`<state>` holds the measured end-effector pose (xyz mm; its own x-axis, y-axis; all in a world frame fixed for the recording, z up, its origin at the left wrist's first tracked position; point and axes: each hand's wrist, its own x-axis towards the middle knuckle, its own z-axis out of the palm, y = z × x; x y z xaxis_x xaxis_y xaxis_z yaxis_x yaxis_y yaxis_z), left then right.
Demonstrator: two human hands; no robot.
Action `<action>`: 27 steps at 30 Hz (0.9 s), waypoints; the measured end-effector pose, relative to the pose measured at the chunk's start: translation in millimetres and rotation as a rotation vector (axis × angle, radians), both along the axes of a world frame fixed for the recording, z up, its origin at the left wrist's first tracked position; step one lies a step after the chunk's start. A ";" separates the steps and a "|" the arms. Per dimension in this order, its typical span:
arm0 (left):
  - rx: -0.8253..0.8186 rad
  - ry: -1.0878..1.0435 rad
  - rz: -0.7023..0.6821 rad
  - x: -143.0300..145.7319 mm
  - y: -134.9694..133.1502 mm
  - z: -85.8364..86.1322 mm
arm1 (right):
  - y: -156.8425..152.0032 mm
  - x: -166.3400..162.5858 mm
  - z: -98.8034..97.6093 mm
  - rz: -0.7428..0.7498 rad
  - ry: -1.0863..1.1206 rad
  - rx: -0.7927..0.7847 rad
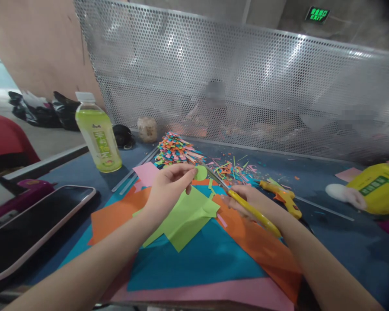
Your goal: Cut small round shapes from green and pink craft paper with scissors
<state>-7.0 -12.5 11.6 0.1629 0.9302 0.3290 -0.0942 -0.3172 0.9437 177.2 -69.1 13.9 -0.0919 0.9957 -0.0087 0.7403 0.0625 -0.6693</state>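
Between the thumb and fingers of my left hand [171, 183] is a small round green paper disc [200, 173], held up above the table. My right hand [246, 201] grips yellow-handled scissors [254, 212], whose blades point up and left, close by the disc's right edge. Whether the blades touch the paper I cannot tell. Below both hands lie green paper sheets [184, 220], a blue sheet [194, 263], orange sheets [256, 242] and a pink sheet [240, 291]. Behind the disc stands a cone-shaped heap of colourful paper strips [175, 149].
Paper scraps [233, 170] litter the table's middle. At right are a yellow glue gun [283, 198] and a yellow packet [377, 188]. A green drink bottle [99, 134] and a phone [39, 229] are at left. A perforated metal screen [246, 86] borders the back.
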 end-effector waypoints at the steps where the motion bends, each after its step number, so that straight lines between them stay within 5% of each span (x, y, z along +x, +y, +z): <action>1: 0.007 0.005 0.002 -0.1 0.2 -0.1 | 0.2 0.3 -0.1 -0.001 -0.003 -0.002; 9: 0.013 0.022 0.012 0.1 2.6 -1.2 | 3.8 0.0 -0.6 -0.059 -0.050 0.012; 18: -0.049 -0.089 -0.057 2.4 6.5 -2.9 | 18.0 16.6 -8.3 -0.339 -0.065 0.158; 27: -0.174 -0.098 -0.179 4.0 6.2 -8.5 | 23.8 12.1 -24.9 -0.169 0.234 0.252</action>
<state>-3.0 -6.3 3.0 0.3050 0.9335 0.1886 -0.2273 -0.1210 0.9663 189.3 -45.3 -11.0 0.1034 0.9653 0.2397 0.5832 0.1364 -0.8008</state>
